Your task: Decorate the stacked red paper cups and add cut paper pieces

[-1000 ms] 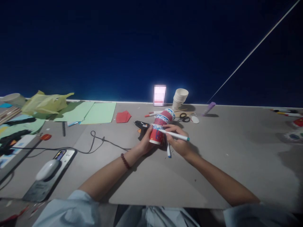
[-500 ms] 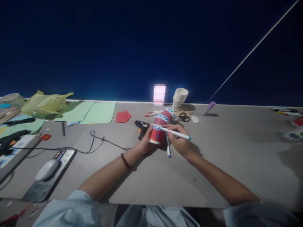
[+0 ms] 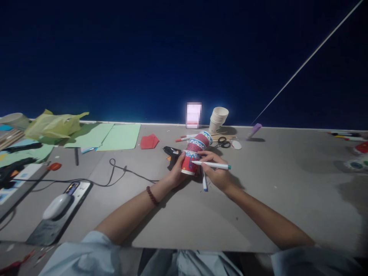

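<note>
My left hand point(image 3: 176, 172) is closed round the near end of several decorated paper cups point(image 3: 195, 146) joined in a row, red with white and blue patterned bands, lying tilted away from me. My right hand point(image 3: 217, 173) grips a white marker point(image 3: 214, 165) with a teal end; its tip meets the red side of the nearest cup, by blue drawn lines. The right fingertips also reach the cups' edge. Under that hand a second marker point(image 3: 205, 182) with a blue end lies on the table, partly hidden. A black glue gun point(image 3: 171, 156) rests just left of the cups.
Behind the cups are stacked white paper cups point(image 3: 218, 117), scissors point(image 3: 223, 142), thin sticks and a lit, blurred screen point(image 3: 193, 115). Red paper point(image 3: 149, 141), green sheets point(image 3: 120, 137), a yellow bag point(image 3: 54, 126), a cable and a phone point(image 3: 61, 214) with a white mouse lie left.
The marker in my right hand has swung to lie flatter, and its tip has moved down and left along the near cup. My left hand and the cups look almost unmoved.
</note>
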The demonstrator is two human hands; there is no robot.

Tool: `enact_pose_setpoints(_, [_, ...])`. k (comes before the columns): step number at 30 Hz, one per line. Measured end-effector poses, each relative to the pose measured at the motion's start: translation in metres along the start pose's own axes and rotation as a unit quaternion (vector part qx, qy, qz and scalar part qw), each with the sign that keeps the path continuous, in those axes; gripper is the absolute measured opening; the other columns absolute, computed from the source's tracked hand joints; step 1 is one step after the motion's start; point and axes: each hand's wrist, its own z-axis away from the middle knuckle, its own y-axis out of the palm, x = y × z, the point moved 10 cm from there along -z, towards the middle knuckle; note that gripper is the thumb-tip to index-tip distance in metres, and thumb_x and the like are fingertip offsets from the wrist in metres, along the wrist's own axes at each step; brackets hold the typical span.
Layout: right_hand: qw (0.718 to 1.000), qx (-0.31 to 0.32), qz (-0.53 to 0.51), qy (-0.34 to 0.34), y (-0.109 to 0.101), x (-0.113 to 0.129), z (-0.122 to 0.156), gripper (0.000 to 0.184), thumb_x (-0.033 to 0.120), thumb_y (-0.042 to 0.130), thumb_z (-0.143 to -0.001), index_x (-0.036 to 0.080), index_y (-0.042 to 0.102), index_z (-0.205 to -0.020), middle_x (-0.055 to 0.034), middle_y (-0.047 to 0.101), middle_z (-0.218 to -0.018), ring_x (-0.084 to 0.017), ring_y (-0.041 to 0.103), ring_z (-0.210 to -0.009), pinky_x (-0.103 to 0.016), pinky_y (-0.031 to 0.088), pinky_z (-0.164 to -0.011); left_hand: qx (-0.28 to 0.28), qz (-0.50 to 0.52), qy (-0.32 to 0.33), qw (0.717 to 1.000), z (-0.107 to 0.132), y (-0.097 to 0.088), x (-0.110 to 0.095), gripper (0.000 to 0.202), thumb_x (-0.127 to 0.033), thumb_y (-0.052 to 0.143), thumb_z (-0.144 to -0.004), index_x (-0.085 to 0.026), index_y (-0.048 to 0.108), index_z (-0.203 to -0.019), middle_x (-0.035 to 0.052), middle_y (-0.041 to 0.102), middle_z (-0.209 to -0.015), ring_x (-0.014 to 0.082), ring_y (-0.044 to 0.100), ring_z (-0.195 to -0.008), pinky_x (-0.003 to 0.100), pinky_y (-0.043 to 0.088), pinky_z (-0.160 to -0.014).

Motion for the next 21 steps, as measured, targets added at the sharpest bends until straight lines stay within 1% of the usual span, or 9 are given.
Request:
enact_pose_setpoints(3, [1.0,-0.001,-0.022,0.016,-0.0001,-0.0039,-0.0005,0.005,0.02,0.064,-0.082,0.023,0.065,-0.078,-0.0078,0.074,-0.102,-0.024,0.07,-0.098,-0.043,0.053,-0.092,0.002,-0.001,0.002,1.0,0.0012,0.0042,-0.0013,0.056,-0.057,0.046,-0.093,-0.008,0.066,-0.111,0.0113,0.073,-0.077,0.0211,0.068,-0.064,0.028,0.05,-0.058])
enact_pose_setpoints(9, [1.0,-0.016,-0.017,0.01,-0.001,-0.0038,0.0003,0.004,0.02,0.064,-0.082,0.023,0.067,-0.083,-0.0074,0.074,-0.102,-0.022,0.07,-0.098,-0.04,0.054,-0.091,0.004,0.023,0.008,1.0,0.0022,0.0096,-0.0037,0.05,-0.051,0.047,-0.094,-0.008,0.068,-0.108,0.012,0.074,-0.081,0.0223,0.07,-0.076,0.029,0.052,-0.072])
enact_pose_setpoints(12, [1.0,-0.013,-0.006,0.005,-0.0004,-0.0035,0.0006,0.003,0.022,0.065,-0.083,0.024,0.066,-0.083,-0.0077,0.074,-0.101,-0.022,0.069,-0.098,-0.04,0.054,-0.09,0.011,0.019,0.016,1.0,0.0012,0.0093,-0.0044,0.049,-0.05,0.044,-0.096,-0.009,0.068,-0.106,0.0113,0.074,-0.08,0.022,0.07,-0.077,0.03,0.053,-0.074])
enact_pose_setpoints(15, [1.0,-0.015,0.002,0.001,-0.0011,-0.0035,0.0007,0.002,0.022,0.064,-0.083,0.024,0.066,-0.084,-0.0079,0.074,-0.101,-0.023,0.069,-0.099,-0.041,0.053,-0.091,0.006,0.012,0.021,1.0,0.0009,0.0074,-0.0046,0.049,-0.05,0.043,-0.096,-0.009,0.068,-0.106,0.0107,0.073,-0.078,0.021,0.069,-0.072,0.029,0.052,-0.072])
enact_pose_setpoints(19, [1.0,-0.005,0.005,0.004,0.0,-0.0027,0.0007,0.003,0.022,0.064,-0.083,0.024,0.066,-0.082,-0.0083,0.073,-0.103,-0.023,0.068,-0.099,-0.042,0.052,-0.091,0.002,-0.005,0.02,1.0,0.0006,0.0044,-0.0033,0.052,-0.054,0.047,-0.093,-0.008,0.068,-0.105,0.0096,0.071,-0.073,0.0192,0.065,-0.06,0.028,0.05,-0.059])
enact_pose_setpoints(21, [1.0,0.0,0.009,0.004,0.0006,-0.0012,0.0005,0.004,0.021,0.065,-0.081,0.024,0.066,-0.079,-0.0085,0.073,-0.104,-0.024,0.068,-0.099,-0.043,0.051,-0.092,0.004,-0.012,0.019,1.0,0.0003,0.0028,-0.0025,0.054,-0.057,0.049,-0.092,-0.008,0.068,-0.106,0.0091,0.071,-0.071,0.0187,0.064,-0.056,0.028,0.048,-0.054])
